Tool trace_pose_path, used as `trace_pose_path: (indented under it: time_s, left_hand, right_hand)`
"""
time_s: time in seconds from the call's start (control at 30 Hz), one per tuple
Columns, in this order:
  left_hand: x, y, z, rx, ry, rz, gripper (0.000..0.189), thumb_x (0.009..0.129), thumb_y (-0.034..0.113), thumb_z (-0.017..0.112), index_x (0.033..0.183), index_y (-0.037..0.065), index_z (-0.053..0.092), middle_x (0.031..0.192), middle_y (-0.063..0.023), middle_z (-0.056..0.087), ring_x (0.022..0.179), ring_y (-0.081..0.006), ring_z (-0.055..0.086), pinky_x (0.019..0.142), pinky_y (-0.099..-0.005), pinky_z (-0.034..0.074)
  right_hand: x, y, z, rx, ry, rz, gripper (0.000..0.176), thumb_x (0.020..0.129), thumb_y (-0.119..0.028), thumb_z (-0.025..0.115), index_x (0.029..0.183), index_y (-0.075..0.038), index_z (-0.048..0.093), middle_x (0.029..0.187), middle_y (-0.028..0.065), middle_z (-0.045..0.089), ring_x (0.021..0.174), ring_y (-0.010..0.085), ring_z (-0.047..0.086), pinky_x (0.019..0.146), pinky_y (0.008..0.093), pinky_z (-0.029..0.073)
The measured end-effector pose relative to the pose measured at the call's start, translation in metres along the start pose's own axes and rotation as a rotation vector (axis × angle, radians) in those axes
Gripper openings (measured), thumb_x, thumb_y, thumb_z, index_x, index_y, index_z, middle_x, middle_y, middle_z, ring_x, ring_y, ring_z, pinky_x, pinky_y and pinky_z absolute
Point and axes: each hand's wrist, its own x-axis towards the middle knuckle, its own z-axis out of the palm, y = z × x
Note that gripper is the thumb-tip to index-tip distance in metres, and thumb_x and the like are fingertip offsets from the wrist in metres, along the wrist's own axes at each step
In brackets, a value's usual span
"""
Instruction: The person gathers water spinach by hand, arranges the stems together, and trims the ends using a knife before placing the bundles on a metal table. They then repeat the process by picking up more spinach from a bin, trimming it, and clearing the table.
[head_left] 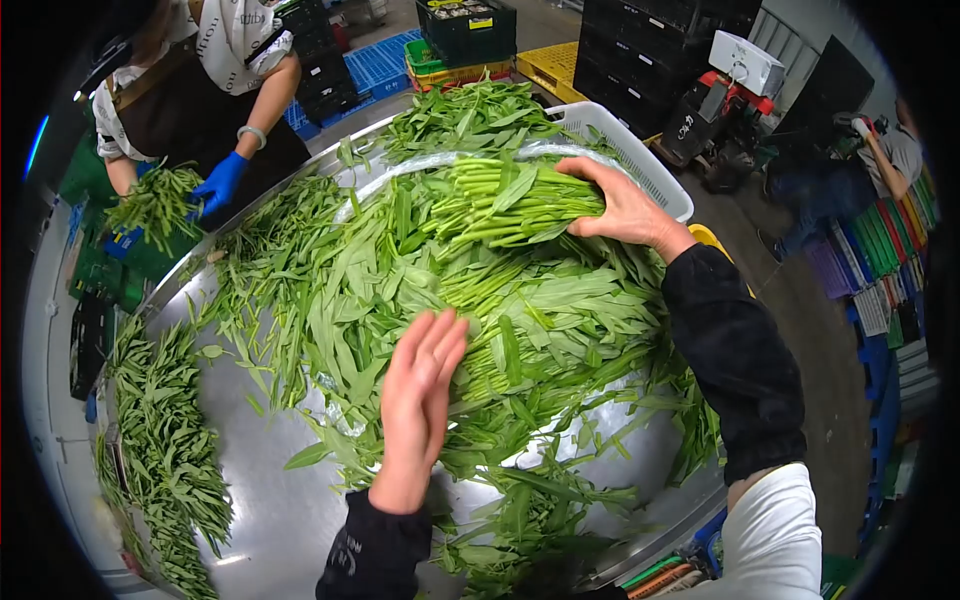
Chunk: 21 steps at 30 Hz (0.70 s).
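My right hand (pixel 632 208) is closed around the leafy end of a bunch of water spinach (pixel 500 205), its pale green cut stems pointing left. The bunch is over the upper part of a big heap of water spinach (pixel 375 260) on the metal table. Lower and to the left, my left hand (pixel 422 395) is held up flat with its fingers straight and nothing in it. Just beyond its fingertips are the stem ends of another layer of greens (pixel 490 370); whether they touch cannot be told.
Across the metal table (pixel 262 470), a co-worker's blue-gloved hand (pixel 220 183) holds a bunch of greens. More greens (pixel 165 440) line the left edge. A white plastic basket (pixel 640 165) stands at the far right corner. Black crates (pixel 640 65) are stacked behind.
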Motion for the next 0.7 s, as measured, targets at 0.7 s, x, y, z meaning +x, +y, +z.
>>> trace_pose_path:
  time_s: [0.7]
  left_hand:
    - [0.120,-0.059,0.031,1.719,-0.169,0.551,0.052,0.091,0.036,0.049,0.129,0.002,0.045,0.143,-0.0186,0.032,0.136,-0.0319,0.022,0.109,-0.0512,0.014]
  right_hand:
    - [-0.013,0.002,0.025,0.060,0.379,-0.118,0.055,0.069,-0.014,0.074,0.118,-0.007,0.050,0.102,0.0133,0.065,0.097,0.0223,0.063,0.085,0.0313,0.047]
